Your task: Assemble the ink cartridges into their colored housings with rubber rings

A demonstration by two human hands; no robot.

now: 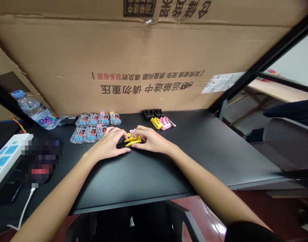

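Cardboard wall (pixel 133 47): brown, standing upright behind everything, its black and red Chinese print upside down, with a white label (pixel 223 82) toward the right.
Worktop (pixel 141 178): black and smooth, running along the foot of the cardboard.
Chair (pixel 187 222): dark, partly in view below the near edge.
Power strip (pixel 11 156): white with pale blue sockets, at the far left.
Blurred device (pixel 41 161): dark, its face pixelated, a white cable (pixel 26 206) meeting its near end.
Bottle (pixel 38 111): clear plastic with a blue cap, tilted against the cardboard at the left.
Right hand (pixel 151 139): thumb and fingers closed on the yellow piece, near the middle of the worktop.
Left hand (pixel 108 144): thumb and forefinger apart by the same piece's left end; whether they grip anything, I cannot tell.
Clear cases (pixel 90 134): two rows left of centre, with red and blue details inside; the left hand hides part of the front row.
Black rack (pixel 151 114): toothed, near the cardboard's foot.
Pink parts (pixel 165 123): just in front of the rack, beside yellow parts (pixel 156 123).
Yellow piece (pixel 133 141): long, pronged toward the left, between the two hands.
Rings (pixel 129 135): tiny, yellow and pink, just beyond the yellow piece.
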